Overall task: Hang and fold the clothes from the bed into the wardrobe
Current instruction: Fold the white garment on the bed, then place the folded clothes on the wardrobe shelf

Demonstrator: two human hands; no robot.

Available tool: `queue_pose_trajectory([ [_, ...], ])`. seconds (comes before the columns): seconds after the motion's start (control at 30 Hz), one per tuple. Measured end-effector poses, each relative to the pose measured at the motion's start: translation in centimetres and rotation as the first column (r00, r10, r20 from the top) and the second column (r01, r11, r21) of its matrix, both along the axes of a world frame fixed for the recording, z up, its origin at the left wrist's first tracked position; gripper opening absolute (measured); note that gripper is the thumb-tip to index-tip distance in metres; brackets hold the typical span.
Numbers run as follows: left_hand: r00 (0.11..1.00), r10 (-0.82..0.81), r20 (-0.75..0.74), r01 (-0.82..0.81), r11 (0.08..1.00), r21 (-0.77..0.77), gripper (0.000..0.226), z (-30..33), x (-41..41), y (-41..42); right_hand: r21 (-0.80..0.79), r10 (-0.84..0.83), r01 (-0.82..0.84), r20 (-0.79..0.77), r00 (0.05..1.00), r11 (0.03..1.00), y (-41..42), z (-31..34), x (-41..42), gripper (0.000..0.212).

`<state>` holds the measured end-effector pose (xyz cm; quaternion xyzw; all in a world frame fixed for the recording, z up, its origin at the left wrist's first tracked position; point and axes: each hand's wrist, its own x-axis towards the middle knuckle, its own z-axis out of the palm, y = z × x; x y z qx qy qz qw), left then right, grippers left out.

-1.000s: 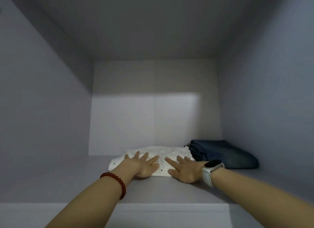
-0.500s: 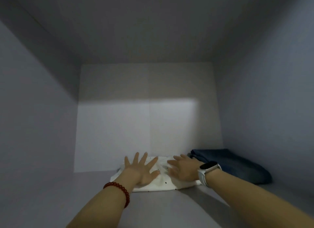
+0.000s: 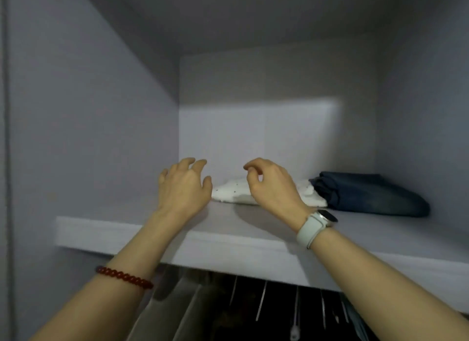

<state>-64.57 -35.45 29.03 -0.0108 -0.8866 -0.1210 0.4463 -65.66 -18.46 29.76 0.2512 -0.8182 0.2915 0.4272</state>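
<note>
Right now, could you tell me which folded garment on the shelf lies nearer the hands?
The white speckled garment, lying just behind both hands; the dark blue folded one sits beside it, farther right toward the wardrobe wall.

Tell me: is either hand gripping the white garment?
No, both the left hand and right hand hover empty in front of the white garment.

I see a pale grey shelf crossing mid-frame, plain grey walls around it, a light patch on the back panel.
</note>
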Motion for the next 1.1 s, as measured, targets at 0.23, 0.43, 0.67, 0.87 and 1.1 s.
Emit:
queue_pose_trajectory([
  [0.23, 0.984, 0.168, -0.055, -0.164, 0.983, 0.078, 0.046, -12.3, 14.5, -6.2, 0.012, 0.289, -0.289, 0.0, 0.957, 0.957, -6.0, -10.4, 9.2, 0.028],
  [0.43, 0.935, 0.293, 0.199, -0.338, 0.907, 0.253, 0.051, -25.6, 29.2, -10.2, 0.292, 0.487, -0.537, 0.229, 0.843, 0.791, -14.3, -22.5, 18.1, 0.034],
  [0.67, 0.74, 0.359, 0.569, -0.609, 0.718, 0.338, 0.054, -38.7, 51.8, -13.8, 0.781, 0.62, -0.612, 0.42, 0.663, 0.125, -23.8, -37.4, 36.0, 0.012],
  [0.87, 0.502, 0.529, 0.684, -0.848, 0.457, 0.268, 0.045, -42.4, 69.1, -20.9, 0.84, 0.793, -0.53, 0.4, 0.459, -0.118, -32.1, -43.3, 53.3, 0.02],
  [1.1, 0.277, 0.654, 0.704, -0.959, 0.142, 0.246, 0.035, -44.2, 85.0, -26.1, 0.792, 0.805, -0.523, 0.515, 0.294, -0.315, -41.8, -44.7, 68.4, 0.031],
])
